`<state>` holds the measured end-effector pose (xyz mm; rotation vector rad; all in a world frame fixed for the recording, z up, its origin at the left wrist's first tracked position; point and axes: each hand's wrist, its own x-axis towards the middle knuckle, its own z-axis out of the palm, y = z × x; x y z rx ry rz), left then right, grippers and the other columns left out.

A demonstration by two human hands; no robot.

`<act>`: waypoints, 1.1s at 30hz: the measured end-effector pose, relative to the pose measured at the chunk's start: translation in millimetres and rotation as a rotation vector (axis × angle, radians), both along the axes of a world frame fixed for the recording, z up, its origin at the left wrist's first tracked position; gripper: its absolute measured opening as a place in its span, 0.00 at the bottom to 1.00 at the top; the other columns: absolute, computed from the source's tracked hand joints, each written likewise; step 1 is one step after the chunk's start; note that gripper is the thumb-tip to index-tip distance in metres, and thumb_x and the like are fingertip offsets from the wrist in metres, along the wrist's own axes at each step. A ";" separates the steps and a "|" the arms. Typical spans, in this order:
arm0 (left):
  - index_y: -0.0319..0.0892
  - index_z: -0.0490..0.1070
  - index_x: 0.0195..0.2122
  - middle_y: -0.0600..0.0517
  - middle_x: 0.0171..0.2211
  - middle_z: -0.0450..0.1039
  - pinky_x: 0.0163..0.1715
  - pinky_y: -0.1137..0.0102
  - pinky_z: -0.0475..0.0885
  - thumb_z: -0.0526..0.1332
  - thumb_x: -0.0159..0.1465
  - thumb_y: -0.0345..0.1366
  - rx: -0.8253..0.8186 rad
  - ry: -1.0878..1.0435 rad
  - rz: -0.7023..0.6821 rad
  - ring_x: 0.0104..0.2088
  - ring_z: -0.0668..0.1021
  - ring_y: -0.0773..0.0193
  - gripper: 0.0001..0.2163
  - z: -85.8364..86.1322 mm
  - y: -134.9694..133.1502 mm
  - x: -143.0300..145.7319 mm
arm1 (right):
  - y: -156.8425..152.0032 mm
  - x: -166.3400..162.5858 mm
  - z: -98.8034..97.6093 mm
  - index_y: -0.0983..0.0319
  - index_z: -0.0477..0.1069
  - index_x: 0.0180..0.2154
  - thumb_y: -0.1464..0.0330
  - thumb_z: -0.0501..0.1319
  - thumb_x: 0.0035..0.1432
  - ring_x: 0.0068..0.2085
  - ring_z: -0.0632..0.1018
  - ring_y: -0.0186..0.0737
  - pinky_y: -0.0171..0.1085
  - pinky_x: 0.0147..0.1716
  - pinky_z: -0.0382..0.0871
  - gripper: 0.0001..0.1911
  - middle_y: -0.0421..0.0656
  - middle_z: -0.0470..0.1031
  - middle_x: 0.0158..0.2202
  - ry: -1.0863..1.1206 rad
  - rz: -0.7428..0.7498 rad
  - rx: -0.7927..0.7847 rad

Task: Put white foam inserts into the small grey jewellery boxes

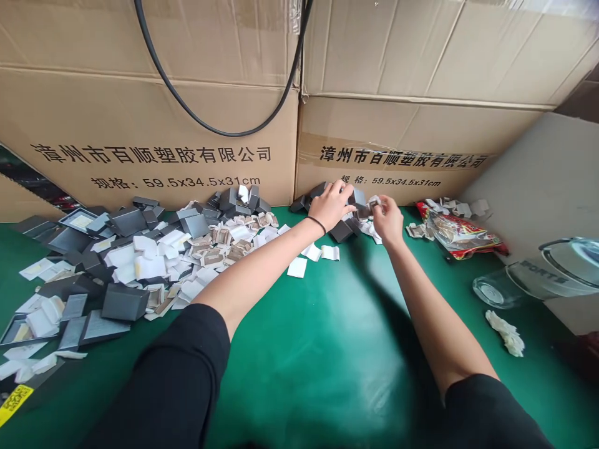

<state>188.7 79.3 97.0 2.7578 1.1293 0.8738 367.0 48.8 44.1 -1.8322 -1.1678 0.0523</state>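
Apparently, nearly closed fingertips of the right hand [388, 221] pinch a small pale-grey folded insert [374, 202]; beside it, the left hand's [331, 204] fingers curl over dark-grey rectangular box pieces [343, 231], grip unclear, near brown cardboard cartons [397, 125].

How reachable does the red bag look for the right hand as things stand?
Probably yes: the red bag lies to the right of the right hand, with only low scraps between. But that hand seems to pinch a pale piece.

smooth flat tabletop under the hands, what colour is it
The smooth flat tabletop is green, head view.
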 end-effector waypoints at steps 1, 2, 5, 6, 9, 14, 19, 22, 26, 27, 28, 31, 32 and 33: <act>0.41 0.67 0.44 0.43 0.53 0.62 0.43 0.61 0.73 0.61 0.59 0.38 -0.045 0.022 0.008 0.53 0.66 0.52 0.13 -0.5 3.0 3.5 | 1.0 4.5 -4.4 0.64 0.67 0.48 0.67 0.51 0.51 0.45 0.74 0.49 0.48 0.46 0.67 0.22 0.53 0.75 0.44 -0.024 0.047 -0.076; 0.41 0.67 0.44 0.42 0.56 0.60 0.44 0.58 0.72 0.61 0.59 0.37 -0.083 0.033 0.013 0.55 0.65 0.51 0.12 -1.7 4.4 4.2 | 0.2 6.6 -8.4 0.65 0.66 0.49 0.67 0.53 0.50 0.49 0.73 0.51 0.49 0.48 0.65 0.24 0.54 0.73 0.48 -0.050 0.088 -0.129; 0.42 0.68 0.46 0.44 0.60 0.57 0.51 0.55 0.68 0.57 0.62 0.35 -0.124 -0.017 -0.020 0.58 0.63 0.51 0.11 -9.3 -4.9 -11.9 | -13.3 -1.3 -15.6 0.66 0.61 0.54 0.67 0.52 0.50 0.59 0.63 0.54 0.53 0.55 0.58 0.28 0.56 0.63 0.58 -0.128 0.096 -0.078; 0.42 0.69 0.46 0.44 0.59 0.58 0.53 0.56 0.67 0.56 0.63 0.34 -0.113 -0.041 -0.047 0.58 0.64 0.52 0.11 -13.7 -13.1 -22.9 | -21.6 -8.4 -16.0 0.65 0.61 0.54 0.67 0.51 0.52 0.61 0.60 0.53 0.54 0.56 0.55 0.27 0.56 0.61 0.59 -0.146 0.070 -0.006; 0.41 0.71 0.43 0.44 0.56 0.62 0.55 0.58 0.66 0.54 0.64 0.34 -0.123 -0.072 -0.110 0.57 0.65 0.55 0.10 -33.6 -50.0 -66.8 | -54.0 -41.9 -13.8 0.61 0.66 0.47 0.66 0.49 0.57 0.57 0.64 0.48 0.51 0.55 0.58 0.17 0.51 0.67 0.54 -0.155 0.157 0.199; 0.43 0.73 0.37 0.46 0.53 0.67 0.53 0.59 0.68 0.52 0.64 0.32 -0.125 -0.041 -0.160 0.55 0.69 0.57 0.10 -73.6 -112.7 -142.1 | -102.3 -108.4 -12.5 0.58 0.62 0.19 0.59 0.47 0.63 0.34 0.77 0.42 0.38 0.36 0.67 0.22 0.41 0.67 0.19 -0.018 0.723 0.082; 0.43 0.74 0.36 0.46 0.51 0.69 0.52 0.58 0.69 0.53 0.63 0.31 -0.098 -0.090 -0.062 0.54 0.69 0.56 0.09 -88.6 -138.4 -188.9 | -108.1 -136.7 -26.0 0.57 0.55 0.18 0.55 0.46 0.62 0.29 0.78 0.44 0.36 0.25 0.60 0.23 0.40 0.62 0.15 0.016 0.646 0.003; 0.42 0.74 0.35 0.46 0.47 0.71 0.51 0.58 0.69 0.53 0.63 0.31 -0.055 -0.125 -0.043 0.51 0.71 0.57 0.10 -90.2 -140.6 -204.0 | -102.4 -141.5 -37.7 0.57 0.53 0.18 0.54 0.46 0.62 0.27 0.78 0.44 0.36 0.24 0.60 0.23 0.39 0.62 0.14 -0.014 0.655 -0.103; 0.41 0.73 0.37 0.46 0.39 0.71 0.46 0.60 0.71 0.53 0.62 0.30 -0.020 -0.138 0.034 0.45 0.72 0.58 0.09 -91.5 -139.4 -209.9 | -99.7 -148.2 -43.4 0.58 0.53 0.18 0.54 0.44 0.62 0.27 0.77 0.42 0.35 0.24 0.60 0.24 0.40 0.63 0.14 -0.036 0.564 -0.094; 0.41 0.73 0.38 0.47 0.37 0.71 0.44 0.61 0.71 0.53 0.62 0.29 -0.006 -0.134 0.053 0.43 0.72 0.58 0.10 -91.7 -139.4 -209.7 | -99.3 -150.7 -43.2 0.58 0.53 0.18 0.53 0.43 0.62 0.27 0.76 0.41 0.35 0.25 0.60 0.25 0.40 0.63 0.14 -0.046 0.534 -0.089; 0.41 0.72 0.38 0.47 0.35 0.71 0.41 0.63 0.71 0.52 0.61 0.27 0.006 -0.125 0.069 0.41 0.72 0.59 0.10 -92.0 -139.5 -209.5 | -98.7 -153.8 -42.7 0.58 0.54 0.17 0.53 0.43 0.61 0.27 0.75 0.41 0.35 0.25 0.60 0.25 0.41 0.64 0.14 -0.057 0.506 -0.084; 0.41 0.72 0.31 0.51 0.27 0.70 0.33 0.68 0.68 0.50 0.57 0.20 -0.020 -0.088 0.104 0.33 0.71 0.62 0.13 -93.2 -140.3 -210.4 | -95.0 -166.9 -40.7 0.59 0.56 0.17 0.54 0.44 0.61 0.26 0.73 0.39 0.35 0.27 0.60 0.25 0.41 0.65 0.16 -0.099 0.433 -0.034; 0.42 0.71 0.27 0.52 0.25 0.69 0.30 0.69 0.67 0.49 0.55 0.19 -0.045 -0.080 0.104 0.31 0.71 0.63 0.14 -93.6 -140.4 -211.4 | -92.8 -172.7 -39.8 0.59 0.57 0.18 0.55 0.44 0.62 0.25 0.72 0.38 0.35 0.27 0.60 0.24 0.41 0.66 0.16 -0.116 0.419 -0.009; 0.42 0.70 0.24 0.52 0.23 0.68 0.28 0.70 0.65 0.49 0.54 0.18 -0.070 -0.075 0.096 0.29 0.70 0.63 0.15 -94.0 -140.5 -212.5 | -89.8 -179.1 -38.7 0.59 0.59 0.18 0.56 0.44 0.62 0.25 0.71 0.38 0.35 0.27 0.60 0.24 0.42 0.67 0.17 -0.135 0.408 0.015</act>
